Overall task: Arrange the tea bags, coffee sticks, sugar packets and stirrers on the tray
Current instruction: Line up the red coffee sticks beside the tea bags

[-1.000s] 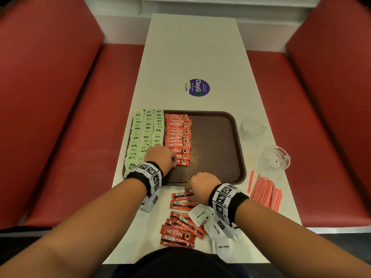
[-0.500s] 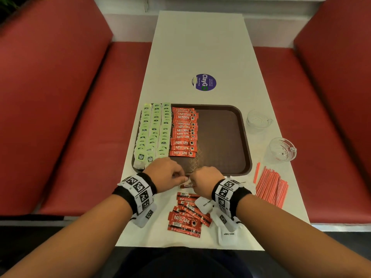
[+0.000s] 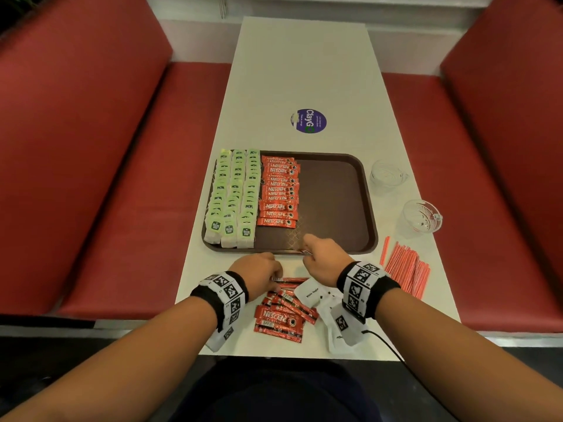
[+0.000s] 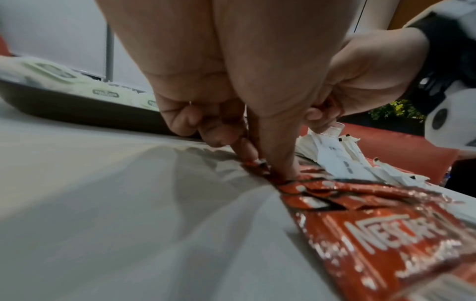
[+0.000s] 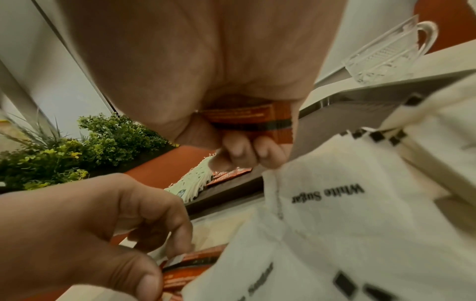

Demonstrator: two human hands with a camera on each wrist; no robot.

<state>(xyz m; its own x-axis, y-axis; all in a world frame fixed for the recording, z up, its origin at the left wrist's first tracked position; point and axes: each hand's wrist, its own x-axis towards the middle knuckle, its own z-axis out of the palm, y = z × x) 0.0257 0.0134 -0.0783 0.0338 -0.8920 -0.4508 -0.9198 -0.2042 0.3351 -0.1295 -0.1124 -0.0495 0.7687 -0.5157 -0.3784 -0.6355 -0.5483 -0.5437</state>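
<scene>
On the brown tray [image 3: 335,202], green tea bags [image 3: 231,196] fill three rows at the left, with a column of red coffee sticks [image 3: 278,190] beside them. My right hand [image 3: 306,251] is over the tray's near rim, its fingers curled round one coffee stick [image 5: 247,118]. My left hand [image 3: 275,280] pinches the end of a stick [image 4: 257,163] at the top of the loose coffee pile [image 3: 283,312] on the table. White sugar packets [image 3: 320,296] lie under my right wrist. Red stirrers [image 3: 408,269] lie at the right.
Two clear glass cups [image 3: 387,175] [image 3: 422,217] stand right of the tray. A purple round sticker [image 3: 310,120] is on the white table beyond it. Red bench seats run along both sides. The tray's right half is bare.
My left hand has drawn back from the tray to the loose coffee pile. My right hand has lifted a stick from that pile to the tray's near rim.
</scene>
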